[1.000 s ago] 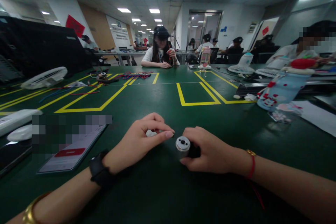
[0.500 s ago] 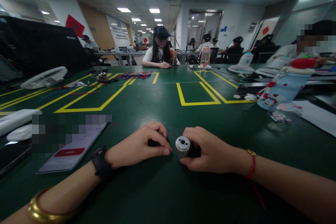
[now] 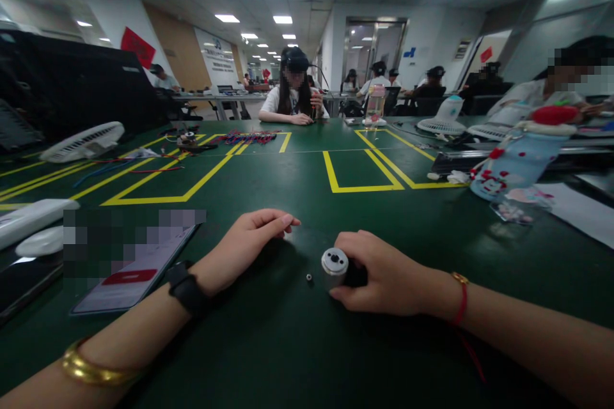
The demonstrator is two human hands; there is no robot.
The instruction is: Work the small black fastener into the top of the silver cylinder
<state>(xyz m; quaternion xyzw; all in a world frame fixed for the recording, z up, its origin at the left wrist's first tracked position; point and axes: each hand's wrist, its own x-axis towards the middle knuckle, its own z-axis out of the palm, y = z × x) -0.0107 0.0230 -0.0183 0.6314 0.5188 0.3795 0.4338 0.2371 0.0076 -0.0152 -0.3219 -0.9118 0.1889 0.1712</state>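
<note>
Head view: the small silver metal cylinder with a hole in its round face [image 3: 334,266] is gripped between the curled fingers and thumb of the right hand [image 3: 384,278], near the middle of the dark green table [image 3: 297,185]. A tiny metal ring [image 3: 309,278] is seen lying just left of the cylinder, apart from both hands. Farther left, the left hand [image 3: 244,246] is rested on the table with fingertips drawn together; whether anything is pinched cannot be told.
</note>
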